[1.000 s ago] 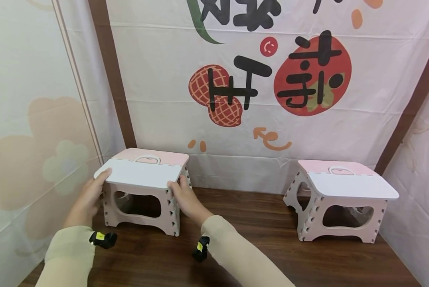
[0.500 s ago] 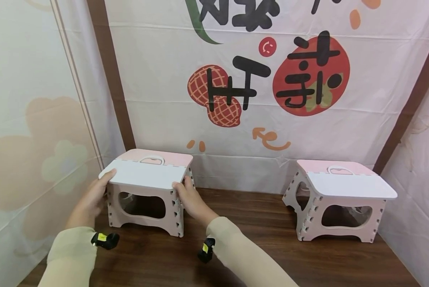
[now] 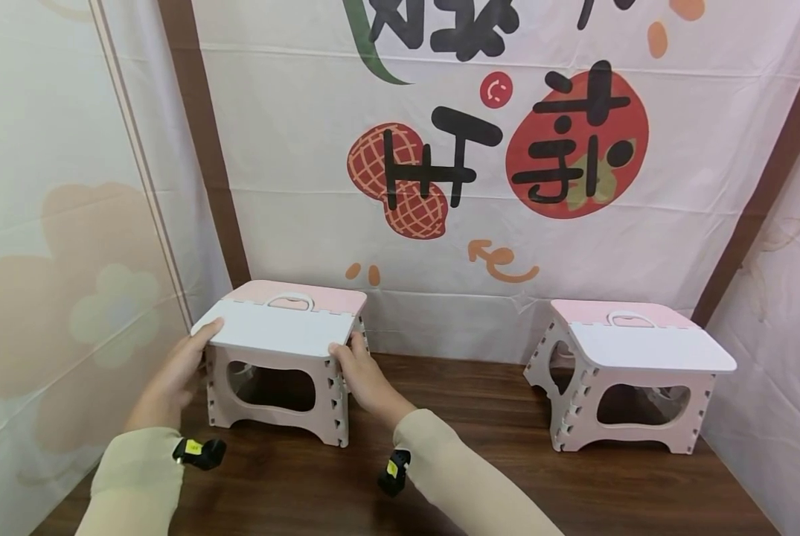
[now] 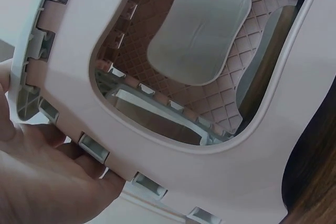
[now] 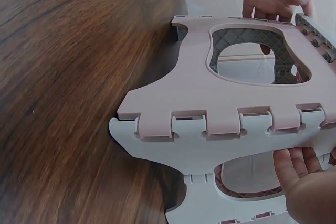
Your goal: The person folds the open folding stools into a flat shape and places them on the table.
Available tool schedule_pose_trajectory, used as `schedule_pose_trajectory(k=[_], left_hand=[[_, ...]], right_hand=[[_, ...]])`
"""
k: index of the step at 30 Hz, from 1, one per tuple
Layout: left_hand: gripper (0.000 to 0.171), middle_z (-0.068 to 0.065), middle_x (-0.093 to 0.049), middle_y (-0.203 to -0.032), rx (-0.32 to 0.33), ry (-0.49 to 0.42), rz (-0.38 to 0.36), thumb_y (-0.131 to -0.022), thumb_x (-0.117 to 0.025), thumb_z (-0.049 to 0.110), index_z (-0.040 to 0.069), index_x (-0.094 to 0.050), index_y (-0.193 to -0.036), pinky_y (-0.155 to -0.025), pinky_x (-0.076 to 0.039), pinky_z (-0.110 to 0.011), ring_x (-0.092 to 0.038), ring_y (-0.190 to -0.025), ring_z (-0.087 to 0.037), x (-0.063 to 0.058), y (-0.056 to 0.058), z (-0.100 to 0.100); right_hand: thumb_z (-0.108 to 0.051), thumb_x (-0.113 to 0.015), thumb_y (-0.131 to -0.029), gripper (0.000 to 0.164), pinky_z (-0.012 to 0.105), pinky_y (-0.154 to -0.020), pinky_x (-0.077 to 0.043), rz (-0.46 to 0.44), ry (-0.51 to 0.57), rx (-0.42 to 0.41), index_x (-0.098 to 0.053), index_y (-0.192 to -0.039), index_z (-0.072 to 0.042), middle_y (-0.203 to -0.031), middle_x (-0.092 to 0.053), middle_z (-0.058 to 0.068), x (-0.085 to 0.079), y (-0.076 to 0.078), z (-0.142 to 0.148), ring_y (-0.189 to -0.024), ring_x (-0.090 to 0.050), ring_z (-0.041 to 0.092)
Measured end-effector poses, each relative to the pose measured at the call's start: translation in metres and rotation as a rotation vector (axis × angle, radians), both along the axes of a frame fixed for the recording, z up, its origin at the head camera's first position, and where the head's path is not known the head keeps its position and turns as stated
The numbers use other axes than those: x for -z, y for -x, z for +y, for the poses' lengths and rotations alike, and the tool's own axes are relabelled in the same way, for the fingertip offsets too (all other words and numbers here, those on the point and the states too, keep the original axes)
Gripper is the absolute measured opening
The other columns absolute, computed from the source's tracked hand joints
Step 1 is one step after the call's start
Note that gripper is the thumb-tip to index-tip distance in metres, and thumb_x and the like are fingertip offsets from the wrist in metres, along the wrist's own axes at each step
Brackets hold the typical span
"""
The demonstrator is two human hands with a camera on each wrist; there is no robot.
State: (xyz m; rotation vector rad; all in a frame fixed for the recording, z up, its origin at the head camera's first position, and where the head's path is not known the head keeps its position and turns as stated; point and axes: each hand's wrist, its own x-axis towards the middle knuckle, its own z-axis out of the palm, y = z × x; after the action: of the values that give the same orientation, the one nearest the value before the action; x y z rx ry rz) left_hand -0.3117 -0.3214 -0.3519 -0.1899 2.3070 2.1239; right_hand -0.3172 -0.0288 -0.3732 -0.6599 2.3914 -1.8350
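A folding step stool (image 3: 275, 327) with a white and pink top and a small white carry handle stands unfolded on the brown wood-grain surface at the left. My left hand (image 3: 173, 376) grips its left end, the thumb over the top's front corner. At the opposite end my right hand (image 3: 368, 378) holds it, thumb at the near corner and fingers against the side. In the left wrist view, fingers (image 4: 84, 163) curl behind the pink leg panel (image 4: 210, 177). The right wrist view shows fingertips (image 5: 296, 163) hooked at the white side panel's opening.
A matching folding stool (image 3: 650, 346) stands unfolded at the right of the wood-grain surface (image 3: 453, 439). White printed curtains (image 3: 292, 149) close off the back and both sides. A small black camera (image 3: 200, 452) sits at each wrist.
The left stool has shifted a little to the right, both hands moving with it and keeping their hold. The right stool shows only a slight shift of the view.
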Motion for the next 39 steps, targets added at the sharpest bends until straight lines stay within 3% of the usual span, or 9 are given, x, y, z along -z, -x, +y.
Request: schedule_pose_trajectory(k=[6, 17, 23, 29, 33, 39], left_hand=[[0.089, -0.022, -0.019, -0.156, 0.022, 0.014, 0.016, -0.101, -0.043, 0.058, -0.003, -0.012, -0.158, -0.108, -0.028, -0.048, -0.038, -0.120, -0.017, 0.002, 0.000, 0.002], [0.084, -0.007, -0.043, -0.131, 0.041, 0.027, 0.020, -0.101, -0.045, 0.056, -0.005, -0.021, -0.154, -0.094, -0.036, -0.036, -0.043, -0.104, -0.007, 0.000, 0.000, 0.006], [0.083, -0.008, -0.042, -0.132, 0.051, 0.062, 0.027, -0.102, -0.041, 0.055, -0.005, -0.020, -0.155, -0.093, -0.034, -0.037, -0.041, -0.106, -0.010, 0.002, 0.002, 0.009], [0.082, -0.002, -0.049, -0.123, 0.067, 0.092, 0.053, -0.102, -0.040, 0.055, -0.007, -0.022, -0.153, -0.092, -0.035, -0.036, -0.046, -0.101, -0.006, 0.002, 0.001, 0.015], [0.086, -0.014, -0.042, -0.136, 0.076, 0.101, 0.055, -0.102, -0.039, 0.057, -0.007, -0.018, -0.155, -0.093, -0.035, -0.036, -0.044, -0.104, -0.006, 0.002, 0.000, 0.019], [0.086, -0.017, -0.039, -0.140, 0.077, 0.094, 0.057, -0.102, -0.041, 0.058, -0.005, -0.018, -0.156, -0.094, -0.034, -0.037, -0.043, -0.108, -0.010, 0.002, 0.001, 0.027]], right_hand=[[-0.050, -0.037, -0.102, 0.053, 0.042, -0.096, -0.042, 0.007, 0.007, -0.008, -0.035, -0.141, -0.014, -0.127, -0.051, 0.009, -0.001, -0.002, 0.005, -0.112, -0.050, 0.020], [-0.049, -0.035, -0.103, 0.054, 0.043, -0.098, -0.042, 0.014, 0.035, -0.030, -0.033, -0.144, -0.014, -0.137, -0.047, 0.012, 0.003, 0.000, 0.012, -0.117, -0.050, 0.021], [-0.050, -0.036, -0.102, 0.054, 0.044, -0.097, -0.043, 0.008, 0.016, -0.014, -0.033, -0.145, -0.017, -0.136, -0.051, 0.012, 0.003, -0.002, 0.018, -0.116, -0.053, 0.021], [-0.052, -0.035, -0.102, 0.056, 0.044, -0.098, -0.043, 0.009, 0.004, -0.017, -0.031, -0.147, -0.019, -0.140, -0.049, 0.012, 0.004, -0.002, 0.024, -0.119, -0.053, 0.022], [-0.050, -0.035, -0.102, 0.055, 0.044, -0.097, -0.043, 0.016, 0.014, -0.023, -0.031, -0.146, -0.018, -0.139, -0.049, 0.011, 0.005, -0.002, 0.029, -0.119, -0.052, 0.022], [-0.047, -0.036, -0.102, 0.053, 0.045, -0.100, -0.041, 0.026, 0.040, -0.026, -0.032, -0.146, -0.016, -0.141, -0.045, 0.011, 0.005, -0.002, 0.036, -0.122, -0.048, 0.021]])
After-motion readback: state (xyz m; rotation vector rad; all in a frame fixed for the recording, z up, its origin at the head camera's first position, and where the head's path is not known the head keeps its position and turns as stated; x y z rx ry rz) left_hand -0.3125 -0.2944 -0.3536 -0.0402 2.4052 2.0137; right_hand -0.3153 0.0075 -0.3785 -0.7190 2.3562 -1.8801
